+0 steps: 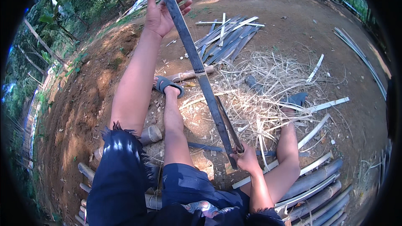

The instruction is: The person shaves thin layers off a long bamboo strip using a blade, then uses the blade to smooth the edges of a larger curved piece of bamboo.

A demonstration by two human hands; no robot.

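Note:
A long, dark bamboo strip [190, 52] with a pale node runs slantwise from the top of the head view down to my lap. My left hand [161, 16] is open at its far part, thumb and fingers spread, with the strip crossing in front of the palm. Near its lower end, my right hand [247, 158] is closed. A narrow, brownish blade-like piece [228, 121] runs beside the strip into that hand; whether it is a knife or a split of bamboo I cannot tell. My right fingertips are partly hidden.
Pale shavings [268, 79] lie heaped around my right foot. Beyond them is a pile of split bamboo strips [230, 37]. Bamboo poles [316, 199] form the seat beneath me. A cut bamboo piece [184, 75] lies by my left sandal [169, 86]. Longer strips [362, 58] lie at the right.

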